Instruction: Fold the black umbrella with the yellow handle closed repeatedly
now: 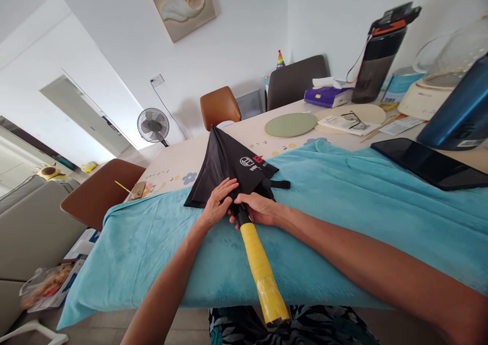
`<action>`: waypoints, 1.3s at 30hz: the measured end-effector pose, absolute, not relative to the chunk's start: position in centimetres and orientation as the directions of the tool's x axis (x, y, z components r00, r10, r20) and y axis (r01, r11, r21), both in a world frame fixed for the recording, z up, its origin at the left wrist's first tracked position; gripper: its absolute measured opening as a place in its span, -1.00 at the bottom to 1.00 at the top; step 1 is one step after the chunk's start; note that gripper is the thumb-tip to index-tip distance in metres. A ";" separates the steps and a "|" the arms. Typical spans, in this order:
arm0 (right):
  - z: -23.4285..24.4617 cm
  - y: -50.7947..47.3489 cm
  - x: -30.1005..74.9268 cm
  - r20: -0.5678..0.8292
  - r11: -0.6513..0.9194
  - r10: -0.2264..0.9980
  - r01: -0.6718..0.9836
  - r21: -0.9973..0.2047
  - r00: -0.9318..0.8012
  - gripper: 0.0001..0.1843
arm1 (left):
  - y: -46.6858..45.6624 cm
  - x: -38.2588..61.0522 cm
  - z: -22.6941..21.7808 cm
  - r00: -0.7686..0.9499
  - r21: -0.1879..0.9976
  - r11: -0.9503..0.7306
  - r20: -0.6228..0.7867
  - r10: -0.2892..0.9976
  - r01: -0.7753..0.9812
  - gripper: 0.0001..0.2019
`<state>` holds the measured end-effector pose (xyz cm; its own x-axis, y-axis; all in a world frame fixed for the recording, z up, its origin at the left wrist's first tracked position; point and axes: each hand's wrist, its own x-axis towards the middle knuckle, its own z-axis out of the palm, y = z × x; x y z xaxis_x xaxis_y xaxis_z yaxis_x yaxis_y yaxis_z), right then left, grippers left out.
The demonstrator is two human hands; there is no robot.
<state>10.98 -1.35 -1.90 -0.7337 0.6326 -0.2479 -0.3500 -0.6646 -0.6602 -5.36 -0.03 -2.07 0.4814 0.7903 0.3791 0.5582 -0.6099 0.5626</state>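
A black folding umbrella [224, 164] lies partly closed over the table, its canopy spread in loose folds with white and red print. Its handle [263, 279], wrapped in yellow tape, points toward my body and overhangs the table's front edge. My left hand [219, 202] holds the canopy's left side near the shaft, fingers fairly straight on the fabric and thumb by the shaft. My right hand [261, 208] is closed around the shaft just above the yellow handle, thumb on top. A black strap [280, 184] sticks out to the right of the canopy.
A turquoise blanket [328, 208] covers the table's near side. At right are a black tablet or phone [430, 162], a blue bottle [457, 106], a dark water bottle [379, 55], a purple tissue pack [328, 95] and a green oval mat [290, 124]. Brown chairs [101, 190] surround the table.
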 end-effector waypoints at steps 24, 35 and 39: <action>-2.0 -1.0 11.3 -0.043 -0.696 0.522 -0.396 -0.599 -0.852 -0.69 | -0.7 -5.9 -0.8 0.505 0.658 -0.570 0.319 0.802 0.491 -0.57; -1.7 -1.4 11.0 -0.031 -0.631 0.571 -0.415 -0.655 -0.820 -0.71 | -1.4 -6.4 -0.5 0.517 0.716 -0.509 0.239 0.822 0.478 -0.50; -1.9 -1.4 10.6 -0.103 -0.643 0.615 -0.421 -0.640 -0.782 -0.80 | -1.4 -6.3 -1.1 0.527 0.689 -0.524 0.238 0.816 0.500 -0.48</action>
<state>10.65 -1.37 -1.92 -0.7817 0.6150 -0.1034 -0.4212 -0.6429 -0.6397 -6.25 -1.35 -1.11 0.5266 0.8160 0.2385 0.5001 -0.5242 0.6893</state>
